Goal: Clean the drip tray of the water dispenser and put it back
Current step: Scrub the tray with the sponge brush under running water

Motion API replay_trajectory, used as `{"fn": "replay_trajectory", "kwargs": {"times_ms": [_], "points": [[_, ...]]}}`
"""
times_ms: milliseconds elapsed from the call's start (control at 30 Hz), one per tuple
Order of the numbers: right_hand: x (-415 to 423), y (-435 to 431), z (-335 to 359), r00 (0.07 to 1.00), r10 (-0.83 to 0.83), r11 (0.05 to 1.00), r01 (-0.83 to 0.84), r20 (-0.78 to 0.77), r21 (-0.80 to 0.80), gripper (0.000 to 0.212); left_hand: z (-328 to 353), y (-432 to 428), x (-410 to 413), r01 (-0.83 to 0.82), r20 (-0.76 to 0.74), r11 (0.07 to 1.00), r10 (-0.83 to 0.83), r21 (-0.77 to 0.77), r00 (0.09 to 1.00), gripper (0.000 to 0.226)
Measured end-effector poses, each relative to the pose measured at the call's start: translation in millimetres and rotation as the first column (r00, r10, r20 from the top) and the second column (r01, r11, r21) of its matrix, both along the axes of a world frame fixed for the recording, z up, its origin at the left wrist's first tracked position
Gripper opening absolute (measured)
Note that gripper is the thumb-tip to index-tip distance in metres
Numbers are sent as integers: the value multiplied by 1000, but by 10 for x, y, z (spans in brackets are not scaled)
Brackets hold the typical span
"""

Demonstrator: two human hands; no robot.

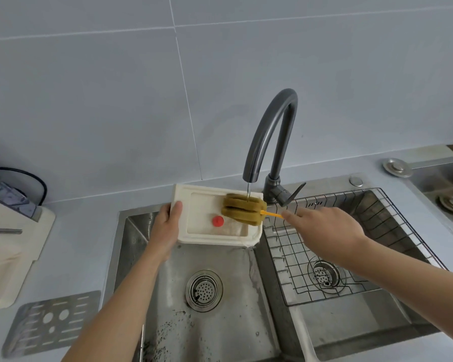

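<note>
sink: the steel double-basin sink (246,322) is set in the pale grey tabletop (71,257); splashes that leave the left basin would wet the tabletop.
tap: the dark grey arched tap (271,131) runs a thin stream onto the sponge; if the tray tilts more, i think the water may bounce out over the far rim toward the wall.
drip tray: the cream rectangular plastic drip tray (202,226) is held above the back of the left basin, under the tap, with water spilling off its right corner; it is wet, so it could slip and fall against the steel.
left hand: the left hand (165,231) has its grip closed on the left short edge of the tray, thumb on top; holding only one end, it may let the tray turn when the brush pushes down.
right hand: the right hand (324,231) has its grip closed around the yellow handle; a hard push could knock the tray loose.
brush: the olive-green sponge brush with a thin yellow handle (243,209) lies on the right part of the tray; the thin handle may bend.
red part: the small red round plastic piece (217,221) sits inside the tray; i cannot tell if it is fixed, and if loose it could wash toward the drain.
</note>
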State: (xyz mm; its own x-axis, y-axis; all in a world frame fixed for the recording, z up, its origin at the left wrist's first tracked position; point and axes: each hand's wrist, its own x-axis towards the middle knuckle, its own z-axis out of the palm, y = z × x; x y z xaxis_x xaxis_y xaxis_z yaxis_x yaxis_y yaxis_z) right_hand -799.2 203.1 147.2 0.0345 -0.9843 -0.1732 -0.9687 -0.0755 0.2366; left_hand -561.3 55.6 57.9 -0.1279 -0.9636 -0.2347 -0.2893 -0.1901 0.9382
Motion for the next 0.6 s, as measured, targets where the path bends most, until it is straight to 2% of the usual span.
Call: {"fn": "replay_trajectory", "kwargs": {"times_ms": [300,400,600], "points": [[128,87,-20,999,37,994,-39,14,99,43,61,55,-49,-32,21,992,35,-124,999,37],[137,104,-21,998,62,991,-60,-19,117,43,66,60,-49,-15,59,988,24,-151,998,25],[32,161,70,998,39,991,-32,-47,132,43,95,99,-72,20,101,987,-4,-160,995,19]]}}
